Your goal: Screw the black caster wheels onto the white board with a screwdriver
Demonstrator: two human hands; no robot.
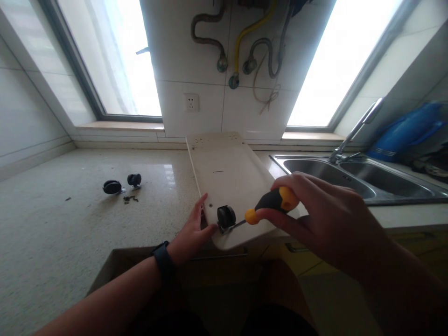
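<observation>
My right hand [325, 212] is wrapped round the yellow and black handle of a screwdriver [271, 203]. The screwdriver's shaft slants down to the left, its tip at the metal plate of a black caster wheel [226, 216]. That caster stands at the near left corner of a white board [229, 172], which lies on the counter with its near end at the counter's front edge. My left hand [194, 228] grips the board's left edge beside the caster, thumb on top; some fingers are hidden beneath. Whether the tip sits in a screw is too small to tell.
Two more black casters, one [112, 187] left of the other [134, 180], lie on the speckled counter [80, 224] near several small screws [130, 199]. A steel double sink [315, 175] with a faucet [353, 130] is at right, a blue object [406, 133] behind it.
</observation>
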